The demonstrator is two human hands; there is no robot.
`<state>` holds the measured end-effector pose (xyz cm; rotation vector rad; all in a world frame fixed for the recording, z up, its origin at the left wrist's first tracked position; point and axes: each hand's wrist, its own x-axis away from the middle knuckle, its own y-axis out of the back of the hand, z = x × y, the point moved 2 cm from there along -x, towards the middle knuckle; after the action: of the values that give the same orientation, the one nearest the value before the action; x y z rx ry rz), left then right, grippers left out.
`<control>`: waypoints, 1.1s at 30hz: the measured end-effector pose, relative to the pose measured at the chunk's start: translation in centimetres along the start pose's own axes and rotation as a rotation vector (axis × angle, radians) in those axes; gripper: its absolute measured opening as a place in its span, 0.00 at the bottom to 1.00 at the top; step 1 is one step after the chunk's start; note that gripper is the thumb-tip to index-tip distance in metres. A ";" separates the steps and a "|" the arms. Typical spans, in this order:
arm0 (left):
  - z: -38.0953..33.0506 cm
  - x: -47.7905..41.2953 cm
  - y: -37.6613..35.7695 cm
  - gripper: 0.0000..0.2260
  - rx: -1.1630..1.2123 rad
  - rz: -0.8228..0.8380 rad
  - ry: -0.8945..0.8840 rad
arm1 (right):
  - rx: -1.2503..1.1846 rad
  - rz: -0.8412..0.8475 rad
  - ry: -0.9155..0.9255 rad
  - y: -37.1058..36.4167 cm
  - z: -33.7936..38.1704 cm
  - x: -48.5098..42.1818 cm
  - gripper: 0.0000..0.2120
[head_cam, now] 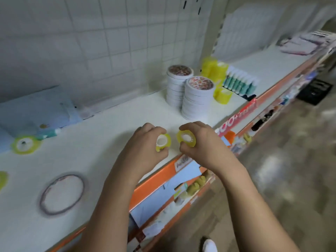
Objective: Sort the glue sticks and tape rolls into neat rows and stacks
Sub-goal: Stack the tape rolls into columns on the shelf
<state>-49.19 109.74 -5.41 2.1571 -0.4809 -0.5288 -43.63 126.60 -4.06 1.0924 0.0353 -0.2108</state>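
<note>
My left hand [143, 148] grips a small yellow tape roll [163, 141] above the white shelf [101, 135]. Just to its right, my right hand [203, 144] grips a second yellow tape roll [186, 139]. Two tall stacks of white tape rolls [197, 99] stand behind them. Further back are stacked yellow tape rolls [217, 70] and a row of green glue sticks [240, 83]. A loose yellow roll [25, 144] lies at the left beside a green glue stick [48, 133]. Another yellow roll [2, 179] shows at the left edge.
A thin dark ring [61, 193] lies flat on the shelf near the front left. Blue packets [34, 110] lean at the back left. The orange shelf edge [154, 180] runs diagonally, with lower shelves of goods beneath it. Pink items [300, 44] sit far right.
</note>
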 end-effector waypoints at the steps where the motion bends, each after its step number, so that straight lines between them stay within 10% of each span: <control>1: -1.5 -0.8 -1.2 0.18 0.008 0.020 -0.031 | 0.005 -0.009 -0.032 0.9 -1.8 0.3 0.23; 16: -16.8 -14.5 -15.1 0.17 0.008 -0.032 0.001 | 0.048 0.005 0.012 11.7 -23.3 -5.0 0.22; 33: -15.4 -22.2 -16.5 0.20 -0.087 -0.101 0.139 | -0.025 0.039 0.129 10.7 -26.3 -15.4 0.26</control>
<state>-57.18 140.42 -5.69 2.1257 -0.2686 -0.4429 -54.69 156.93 -4.76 1.0797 0.1313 -0.1041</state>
